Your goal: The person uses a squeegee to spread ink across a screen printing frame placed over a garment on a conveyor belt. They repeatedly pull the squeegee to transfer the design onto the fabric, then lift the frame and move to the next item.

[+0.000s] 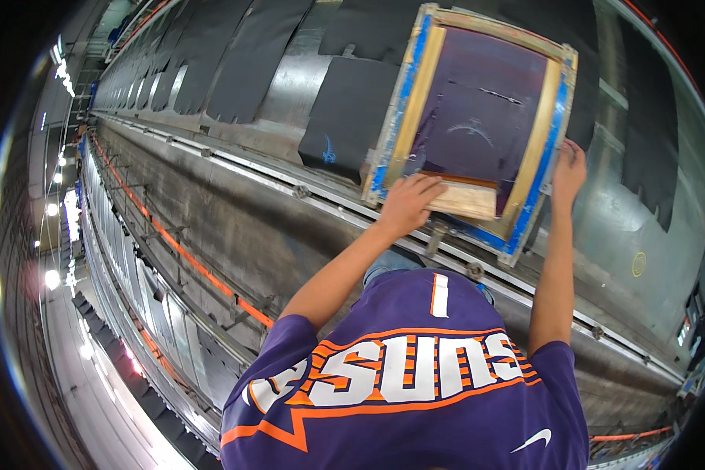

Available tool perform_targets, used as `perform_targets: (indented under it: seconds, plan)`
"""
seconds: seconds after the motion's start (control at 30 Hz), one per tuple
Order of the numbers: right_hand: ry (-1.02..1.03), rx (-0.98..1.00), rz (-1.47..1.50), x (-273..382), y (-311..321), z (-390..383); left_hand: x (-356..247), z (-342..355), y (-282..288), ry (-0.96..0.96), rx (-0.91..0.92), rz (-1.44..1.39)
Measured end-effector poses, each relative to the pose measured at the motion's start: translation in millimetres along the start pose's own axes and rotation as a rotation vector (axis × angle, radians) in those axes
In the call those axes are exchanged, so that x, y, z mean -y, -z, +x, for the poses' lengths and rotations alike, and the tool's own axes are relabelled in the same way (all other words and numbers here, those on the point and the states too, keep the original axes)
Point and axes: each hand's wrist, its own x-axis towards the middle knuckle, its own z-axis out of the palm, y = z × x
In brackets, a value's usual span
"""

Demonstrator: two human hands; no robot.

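Observation:
A screen-printing frame (562, 102) with wooden sides and blue tape lies over the long table. Its dark purple mesh (489, 70) shows a pale curved mark and a light streak. Across the near end of the mesh rests a wooden-handled squeegee (470, 200) with an orange-brown blade edge. My left hand (410, 204) is closed around the squeegee's left end, its fingers over the handle. At the frame's right side, my right hand (569, 168) has its fingers bent against the outer edge, gripping it; part of that grip is hidden.
Black sheets (352, 98) lie in a row along the metal table (642, 227). A metal rail (282, 185) with small fittings runs along its near edge. Left of me, another long table with an orange strip (188, 254) stretches away beneath ceiling lights.

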Motion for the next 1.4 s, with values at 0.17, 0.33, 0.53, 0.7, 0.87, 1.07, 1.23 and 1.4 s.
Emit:
perform_targets:
  seconds: [0.17,0.33,0.53,0.7,0.87,1.07,1.23,1.4]
  plan:
    - [-0.165,0.06,0.02,94.7,-123.6,-63.2,124.9,-27.3,82.8,0.022,-0.021,-0.015]
    - [-0.205,0.062,0.018,114.0,-204.6,-98.8,213.6,-27.2,128.9,0.091,-0.036,-0.148]
    - [-0.215,0.048,-0.06,158.8,-240.2,-114.3,261.2,2.8,168.6,0.248,0.353,-0.202]
    - [-0.205,0.037,-0.136,148.9,-251.8,-116.0,314.2,38.8,152.6,0.053,0.775,-0.195]
    - [0.01,0.084,-0.527,151.6,-240.7,-113.1,345.2,79.4,116.8,0.287,1.241,-0.456]
    - [0.098,0.66,-0.147,248.7,-254.2,-63.0,360.0,170.1,150.7,0.284,1.182,-0.4]
    - [0.08,0.916,-0.65,267.8,-297.1,-23.1,342.8,207.2,164.3,0.162,0.554,-0.137]
    - [0.339,0.601,-0.415,222.4,-280.7,-138.9,315.3,87.4,121.7,-0.105,-0.016,0.09]
